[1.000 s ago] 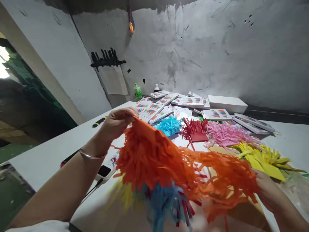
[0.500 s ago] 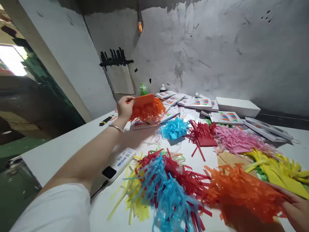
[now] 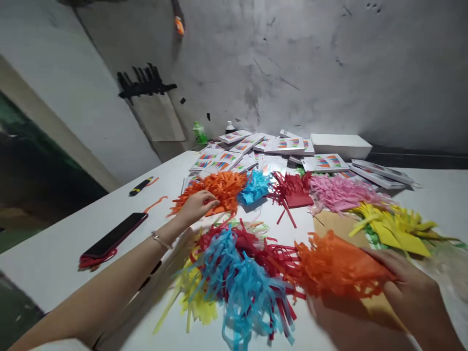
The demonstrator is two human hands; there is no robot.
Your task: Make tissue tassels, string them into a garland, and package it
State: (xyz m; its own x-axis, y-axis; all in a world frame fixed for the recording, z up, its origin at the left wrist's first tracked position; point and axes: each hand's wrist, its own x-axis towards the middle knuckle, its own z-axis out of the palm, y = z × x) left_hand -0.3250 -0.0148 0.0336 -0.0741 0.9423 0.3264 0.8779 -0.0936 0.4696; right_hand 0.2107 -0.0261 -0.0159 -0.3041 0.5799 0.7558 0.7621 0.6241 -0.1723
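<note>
At the right, my right hand [image 3: 409,280] grips one end of an orange paper tassel bundle [image 3: 340,268], whose fringe hangs toward the middle of the table. My left hand [image 3: 197,207] rests at the near side of another orange tassel bundle [image 3: 219,185], holding nothing, with its fingers partly curled but apart. Beside that bundle lie a light-blue one [image 3: 255,187], a dark-red one [image 3: 298,199], a pink one [image 3: 341,192] and a yellow one [image 3: 398,234]. Between my hands sits a heap of blue tassels [image 3: 243,273] with red and yellow fringe under it.
A loose stack of printed white packages [image 3: 285,145] and a white box [image 3: 340,146] stand along the wall. A phone [image 3: 115,236] and a black-and-yellow cutter [image 3: 141,186] lie on the left. A green bottle [image 3: 199,132] stands behind; brown paper [image 3: 334,224] lies at right.
My left hand has lowered the orange bundle onto the table left of the blue one and let go. My right hand still holds its orange bundle. The view has turned right, and a phone now shows.
</note>
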